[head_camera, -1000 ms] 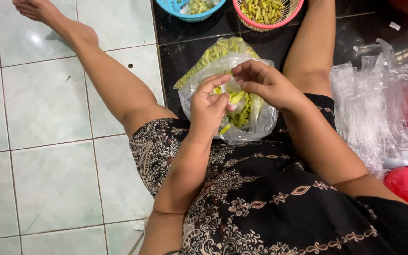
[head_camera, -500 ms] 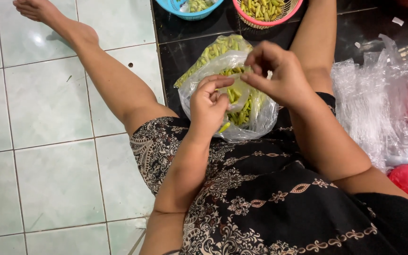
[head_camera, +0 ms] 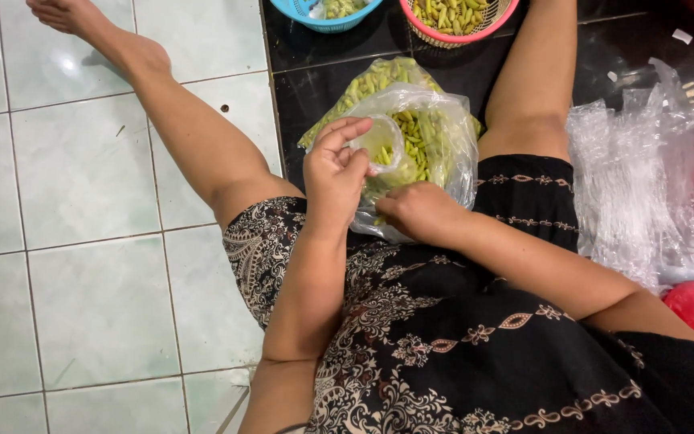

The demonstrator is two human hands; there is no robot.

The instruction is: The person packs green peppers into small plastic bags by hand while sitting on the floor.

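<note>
Clear plastic bag (head_camera: pixel 435 137) of green bean pieces rests on the seated person's lap edge, between their legs, its mouth facing them. The left hand (head_camera: pixel 337 173) pinches the bag's rim open on the left; the right hand (head_camera: pixel 418 210), nearer, lies curled at the bag's lower side, fingers hidden. Beyond sit a blue basket (head_camera: pixel 315 16) and pink basket (head_camera: pixel 459 32).

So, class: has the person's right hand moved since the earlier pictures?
Yes. The right hand has dropped from above the clear bag of green pods, away from the pink basket, to the bag's lower edge near the lap.
</note>
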